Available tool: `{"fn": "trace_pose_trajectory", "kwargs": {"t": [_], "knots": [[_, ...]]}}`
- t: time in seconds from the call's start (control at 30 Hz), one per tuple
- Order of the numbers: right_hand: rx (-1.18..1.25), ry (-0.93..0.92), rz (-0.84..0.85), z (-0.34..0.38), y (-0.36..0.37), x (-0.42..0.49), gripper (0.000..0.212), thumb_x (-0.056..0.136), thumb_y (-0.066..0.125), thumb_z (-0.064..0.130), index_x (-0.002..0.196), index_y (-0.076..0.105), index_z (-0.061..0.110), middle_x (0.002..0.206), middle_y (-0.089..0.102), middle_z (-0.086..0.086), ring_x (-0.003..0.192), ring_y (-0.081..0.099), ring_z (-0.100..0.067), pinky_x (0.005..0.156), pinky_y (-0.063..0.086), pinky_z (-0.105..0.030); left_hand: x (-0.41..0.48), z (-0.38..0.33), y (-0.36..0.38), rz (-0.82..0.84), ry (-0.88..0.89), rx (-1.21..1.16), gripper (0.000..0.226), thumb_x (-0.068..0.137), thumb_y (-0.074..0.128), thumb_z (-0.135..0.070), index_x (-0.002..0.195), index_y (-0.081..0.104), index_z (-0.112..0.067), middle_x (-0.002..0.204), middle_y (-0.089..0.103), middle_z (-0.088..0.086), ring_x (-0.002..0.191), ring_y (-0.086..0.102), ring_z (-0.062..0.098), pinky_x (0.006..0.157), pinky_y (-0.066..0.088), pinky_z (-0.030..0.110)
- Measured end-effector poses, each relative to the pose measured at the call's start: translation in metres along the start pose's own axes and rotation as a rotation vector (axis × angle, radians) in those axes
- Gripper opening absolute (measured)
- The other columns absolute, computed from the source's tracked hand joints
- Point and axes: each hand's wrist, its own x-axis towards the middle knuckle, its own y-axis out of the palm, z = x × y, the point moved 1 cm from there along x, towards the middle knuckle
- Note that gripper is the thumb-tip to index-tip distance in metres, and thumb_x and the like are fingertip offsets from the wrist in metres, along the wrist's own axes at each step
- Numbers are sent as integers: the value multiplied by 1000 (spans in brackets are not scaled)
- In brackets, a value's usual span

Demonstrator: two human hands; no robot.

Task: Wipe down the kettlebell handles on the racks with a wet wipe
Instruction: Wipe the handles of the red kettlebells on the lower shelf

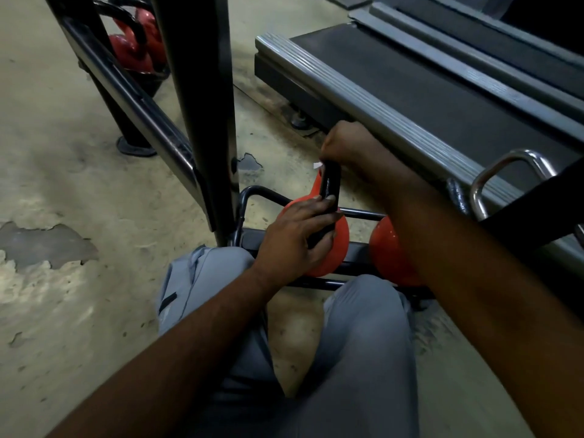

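Note:
An orange kettlebell with a black handle sits on the low black rack. My left hand grips the near side of that handle, fingers curled round it over the bell's body. At the top of the handle my right hand is closed, with a scrap of white wet wipe peeking out beside it. A second orange kettlebell stands to the right, partly hidden by my right forearm.
A black rack upright and slanted rail rise at left, with red kettlebells behind. A treadmill deck runs along the right, and a chrome handle sits near it. My grey-trousered knees are just before the rack.

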Motion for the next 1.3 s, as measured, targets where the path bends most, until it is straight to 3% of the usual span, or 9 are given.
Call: {"fn": "trace_pose_trajectory", "kwargs": {"t": [0.2,0.37,0.53,0.67,0.77,0.93,1.1,1.2,1.3], "knots": [[-362,-100,220,35,5,11,17,83,73,24,86,59,15,86,62,-5,75,63,-18,65,50,-30,0,-2,-5,43,21,47,36,91,66,-27,126,66,-20,142,55,-3,131,48,14,105,43,34],[-225,-96,157,16,1,14,18,80,75,30,84,63,17,85,66,-2,75,63,-14,61,46,-28,0,-2,-2,26,2,17,37,89,68,-24,125,67,-18,142,55,-1,132,48,14,107,42,35],[505,113,3,-34,10,-4,11,86,72,27,82,75,17,72,67,1,64,59,-12,59,47,-29,-1,-1,-2,15,-8,0,36,91,67,-28,126,67,-19,141,56,-2,134,47,14,107,42,40],[1130,278,-163,-46,51,-28,30,91,65,10,61,60,9,52,56,0,41,53,-6,46,44,-23,-1,2,0,-12,-6,-9,36,90,68,-28,124,68,-20,139,58,-2,131,50,14,105,45,41],[1531,352,-121,-34,69,-46,21,94,52,-2,76,58,7,70,58,-8,60,59,-13,60,56,-26,-1,1,0,7,-22,-6,36,91,66,-29,126,67,-21,141,56,-2,132,49,14,105,45,42],[1995,470,-11,-37,78,-55,11,98,51,4,92,60,3,77,58,-10,69,58,-17,60,58,-25,-3,-4,-5,63,-46,14,39,93,63,-32,131,62,-22,145,52,-3,136,45,13,106,44,42],[1503,276,-131,-44,71,-81,15,91,68,18,93,68,3,84,71,-14,70,68,-18,69,59,-31,-15,-19,-12,203,1,210,48,98,53,-32,143,48,-20,157,35,5,147,27,21,118,30,40],[785,71,-292,-34,38,-75,27,82,76,41,80,77,14,77,74,-1,69,68,-11,68,56,-26,-33,-30,-12,272,-7,293,54,95,52,-32,146,43,-19,162,21,6,149,19,24,120,22,40],[217,-30,-194,-7,7,-52,19,82,77,34,86,76,16,79,70,2,75,66,-12,70,54,-27,-42,-34,-11,318,-43,288,62,91,53,-29,150,37,-18,164,10,7,150,17,27,119,25,44]]}}
